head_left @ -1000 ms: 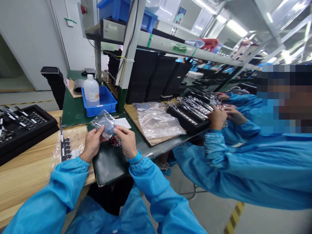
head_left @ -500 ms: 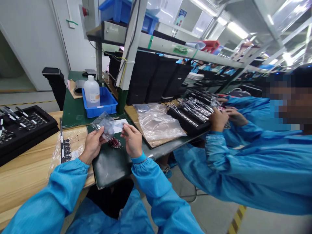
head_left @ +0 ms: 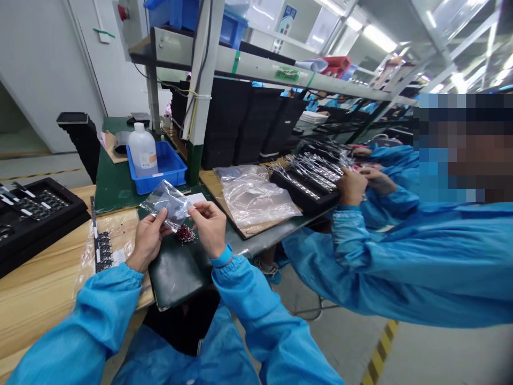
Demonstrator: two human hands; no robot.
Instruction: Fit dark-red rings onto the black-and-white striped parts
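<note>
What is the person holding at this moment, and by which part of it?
A clear plastic bag: the left hand pinches its lower edge, and the right hand pinches its right-hand corner.

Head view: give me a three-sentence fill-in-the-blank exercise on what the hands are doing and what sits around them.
Below the plastic bag, pinched by the left hand and the right hand, lies a small pile of dark ____ pieces.
The white plastic bottle stands in a ____ plastic bin.
A co-worker's hand is above a ____ tray.

Missing words: red; blue; black.
</note>
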